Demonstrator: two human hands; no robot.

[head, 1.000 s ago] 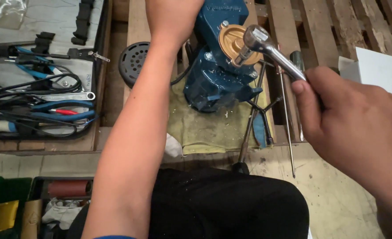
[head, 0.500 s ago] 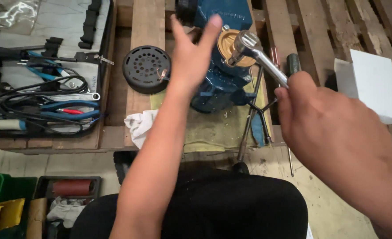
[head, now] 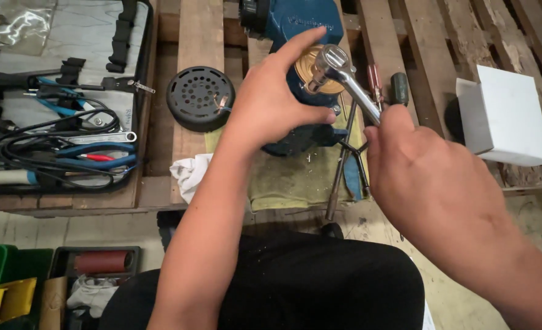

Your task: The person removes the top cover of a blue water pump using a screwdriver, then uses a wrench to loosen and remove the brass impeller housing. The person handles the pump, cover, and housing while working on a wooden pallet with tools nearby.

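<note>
R hand (head: 442, 183) clamped on ratchet wrench (head: 344, 79), L hand (head: 271, 104) open, steadying blue pump (head: 301, 24). Socket may slip off brass fitting (head: 310, 61) and hit my thumb.

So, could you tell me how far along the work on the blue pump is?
Done: a black cover lies off beside the pump. In hand: the right hand holds a ratchet on the brass fitting; the left hand steadies it. Left: the fitting sits in place.
</note>
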